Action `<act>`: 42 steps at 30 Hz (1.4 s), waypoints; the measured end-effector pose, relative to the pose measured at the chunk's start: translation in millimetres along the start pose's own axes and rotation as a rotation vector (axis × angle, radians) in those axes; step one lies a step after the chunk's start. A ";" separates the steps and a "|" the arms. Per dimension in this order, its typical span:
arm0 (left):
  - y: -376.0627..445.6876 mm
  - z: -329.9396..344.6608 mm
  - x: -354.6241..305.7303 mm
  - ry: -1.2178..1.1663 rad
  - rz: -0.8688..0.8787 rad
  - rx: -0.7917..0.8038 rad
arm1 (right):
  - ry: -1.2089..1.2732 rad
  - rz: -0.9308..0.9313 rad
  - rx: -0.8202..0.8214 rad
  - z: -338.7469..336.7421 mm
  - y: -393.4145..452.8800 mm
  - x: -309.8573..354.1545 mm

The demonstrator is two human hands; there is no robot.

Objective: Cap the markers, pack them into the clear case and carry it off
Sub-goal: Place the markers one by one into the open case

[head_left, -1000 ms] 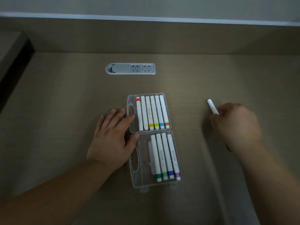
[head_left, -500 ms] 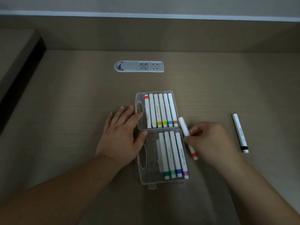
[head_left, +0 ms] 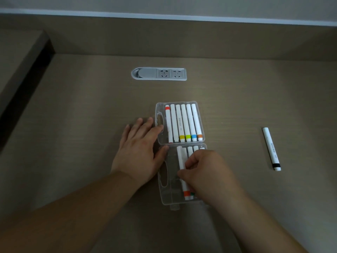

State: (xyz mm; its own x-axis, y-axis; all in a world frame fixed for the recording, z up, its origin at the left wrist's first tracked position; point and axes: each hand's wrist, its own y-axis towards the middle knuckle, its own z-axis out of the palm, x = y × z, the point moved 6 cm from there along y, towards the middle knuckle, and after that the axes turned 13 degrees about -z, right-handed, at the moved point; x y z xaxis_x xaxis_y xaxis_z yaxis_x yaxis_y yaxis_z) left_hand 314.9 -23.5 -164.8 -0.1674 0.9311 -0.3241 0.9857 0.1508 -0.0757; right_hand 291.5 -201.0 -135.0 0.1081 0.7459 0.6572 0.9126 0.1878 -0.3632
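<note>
From the head view, the clear plastic hinged case (head_left: 179,202) lies open on the brown wooden desk (head_left: 82,125), six white capped markers (head_left: 184,123) filling its far half. The left hand (head_left: 140,150) rests flat, fingers straight, against the case's left edge. The right hand (head_left: 204,172) pinches a white marker with an orange band (head_left: 183,172) inside the near half. A white marker with a black band (head_left: 271,148) lies well apart to the right

R hand (head_left: 206,172) sets orange-band marker (head_left: 184,179) in clear case (head_left: 169,199).
</note>
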 end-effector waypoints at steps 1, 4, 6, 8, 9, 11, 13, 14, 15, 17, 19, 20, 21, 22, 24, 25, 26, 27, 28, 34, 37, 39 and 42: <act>0.0 0.3 0.0 0.001 0.000 0.001 | -0.009 0.004 0.006 0.4 0.3 1.5; 0.2 0.2 0.0 0.007 0.000 -0.005 | -0.035 0.006 0.016 0.8 1.3 4.9; 0.1 0.7 0.5 0.006 -0.001 0.000 | -0.030 0.015 0.042 1.1 1.4 6.6; 0.3 1.0 0.5 0.006 -0.001 0.001 | -0.042 0.036 0.109 2.2 2.1 7.3; 0.3 0.7 0.0 0.006 0.000 0.001 | -0.049 0.044 0.137 1.7 2.7 7.5; 0.4 0.5 0.1 0.004 -0.001 0.000 | -0.041 0.050 0.157 -0.5 4.6 7.4; 0.6 0.6 0.1 0.008 -0.002 0.001 | -0.035 0.052 0.168 -2.4 6.1 7.1; 0.6 0.7 0.1 0.010 -0.001 0.002 | -0.045 0.051 0.183 -2.7 6.9 8.2; 0.4 0.6 0.2 0.011 0.000 0.002 | -0.060 0.051 0.196 -2.7 7.0 8.8; 0.3 0.5 0.3 0.010 0.003 0.001 | -0.080 0.057 0.217 -3.2 9.0 10.6; 0.2 0.2 0.2 0.009 0.004 -0.001 | -0.102 0.068 0.263 -3.0 11.7 12.4; 0.1 0.1 0.3 0.008 0.005 -0.003 | -0.124 0.077 0.300 -2.7 13.2 12.9; -0.2 -0.3 0.2 0.005 0.006 -0.005 | -0.150 0.086 0.340 -2.5 15.0 13.5; -0.3 0.0 -0.3 0.002 0.006 -0.005 | -0.178 0.092 0.375 -2.7 17.8 13.7; -0.2 0.1 -0.4 0.002 0.008 -0.006 | -0.238 0.094 0.424 -2.1 22.8 15.0; 0.1 0.0 -0.3 0.002 0.009 -0.007 | -0.264 0.093 0.440 -1.6 24.1 15.4; 0.2 -0.1 -0.2 0.004 0.009 -0.009 | -0.275 0.092 0.443 -1.0 25.3 15.5; 0.2 -0.1 -0.1 0.006 0.009 -0.010 | -0.276 0.087 0.428 -0.4 25.0 14.7; 0.4 -0.3 0.0 0.006 0.008 -0.011 | -0.274 0.080 0.406 -0.7 25.5 15.0; 0.0 -0.3 -0.7 0.005 0.008 -0.001 | -0.259 0.072 0.389 0.0 25.3 11.7; 0.6 0.5 0.4 -0.001 0.005 0.002 | -0.144 0.028 0.262 -4.2 16.0 5.3; 0.3 0.4 0.7 -0.014 0.002 0.002 | -0.014 0.017 0.132 -20.6 5.6 -7.2; -0.4 1.4 1.5 -0.032 0.004 0.010 | 0.013 0.011 -0.164 -70.3 0.9 -42.5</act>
State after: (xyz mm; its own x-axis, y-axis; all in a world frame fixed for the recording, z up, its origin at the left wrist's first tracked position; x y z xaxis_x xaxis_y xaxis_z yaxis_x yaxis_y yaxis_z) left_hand 314.3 -22.6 -166.6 -0.1640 0.9205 -0.3547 0.9861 0.1436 -0.0834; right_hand 315.4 -277.5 -116.8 0.1224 0.7389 0.6626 0.9634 0.0720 -0.2582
